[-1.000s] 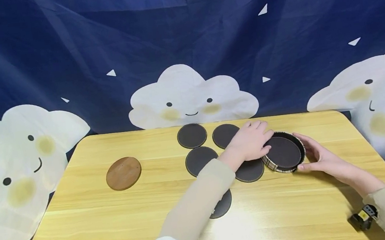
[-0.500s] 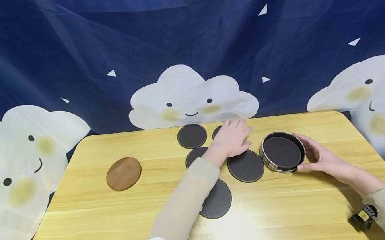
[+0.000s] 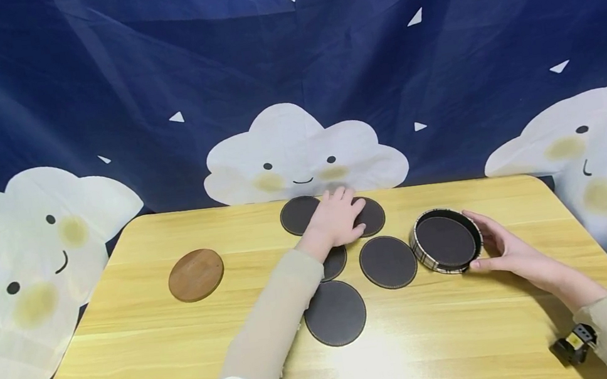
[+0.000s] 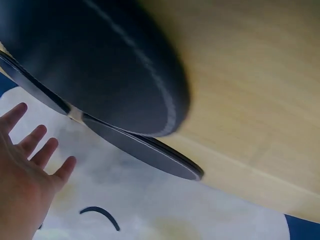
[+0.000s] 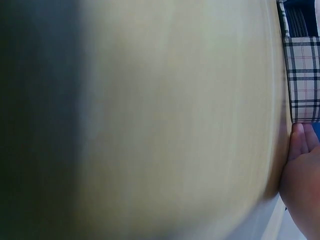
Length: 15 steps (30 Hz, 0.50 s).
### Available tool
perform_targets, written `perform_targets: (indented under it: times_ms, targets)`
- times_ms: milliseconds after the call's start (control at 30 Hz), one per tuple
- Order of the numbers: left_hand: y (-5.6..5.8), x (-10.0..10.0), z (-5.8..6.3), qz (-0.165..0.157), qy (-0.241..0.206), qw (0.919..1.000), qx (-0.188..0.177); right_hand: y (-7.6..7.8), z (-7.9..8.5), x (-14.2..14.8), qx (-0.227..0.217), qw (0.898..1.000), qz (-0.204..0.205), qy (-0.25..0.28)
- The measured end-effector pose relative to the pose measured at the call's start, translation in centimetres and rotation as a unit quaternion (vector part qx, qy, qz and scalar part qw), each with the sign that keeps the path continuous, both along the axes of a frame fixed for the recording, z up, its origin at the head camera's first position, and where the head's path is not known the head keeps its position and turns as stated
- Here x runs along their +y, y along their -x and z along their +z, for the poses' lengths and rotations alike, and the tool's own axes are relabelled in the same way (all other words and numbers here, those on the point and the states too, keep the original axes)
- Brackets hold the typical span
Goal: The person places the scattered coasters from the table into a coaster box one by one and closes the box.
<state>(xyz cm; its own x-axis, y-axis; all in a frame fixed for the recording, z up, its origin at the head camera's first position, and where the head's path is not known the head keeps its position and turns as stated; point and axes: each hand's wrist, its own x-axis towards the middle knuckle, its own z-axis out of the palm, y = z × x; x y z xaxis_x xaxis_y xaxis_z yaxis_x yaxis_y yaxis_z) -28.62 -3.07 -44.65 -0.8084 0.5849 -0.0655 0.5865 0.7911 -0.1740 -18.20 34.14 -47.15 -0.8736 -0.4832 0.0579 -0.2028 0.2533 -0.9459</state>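
In the head view my left hand [image 3: 334, 218], fingers spread, reaches over the black round coasters and holds nothing. It partly covers the back left coaster [image 3: 295, 217] and the middle left coaster [image 3: 335, 264]; the back right coaster [image 3: 373, 217] is beside its thumb. The same hand [image 4: 25, 175] shows open in the left wrist view. My right hand [image 3: 507, 256] grips the right side of a round plaid coaster holder [image 3: 428, 261], thumb in front and fingers behind. Dark discs line the holder's inside. In the right wrist view the plaid wall [image 5: 304, 80] meets the fingertips [image 5: 298, 131].
Near the holder lies the middle right coaster [image 3: 388, 262], and closer to the front is another coaster [image 3: 335, 313]. A round brown wooden disc [image 3: 196, 275] lies on the left of the wooden table [image 3: 131, 362]. A blue cloud-print curtain [image 3: 240, 45] hangs behind.
My left hand has moved left from beside the holder, across the coasters, uncovering the right-hand ones. My right hand and the holder have stayed in place.
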Motion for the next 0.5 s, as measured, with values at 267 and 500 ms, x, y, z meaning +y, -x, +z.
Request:
perform_targets:
  times_ms: [267,500]
  targets:
    - [0.2,-2.0,-0.1,0.042,-0.005,0.9987,-0.028,0.1,-0.2,0.2,-0.002,1.000,-0.004,-0.006]
    - [0.4,-3.7,-0.2,0.069,-0.029,0.9961,-0.047,0.1,-0.4,0.2,0.001,1.000,-0.005,-0.008]
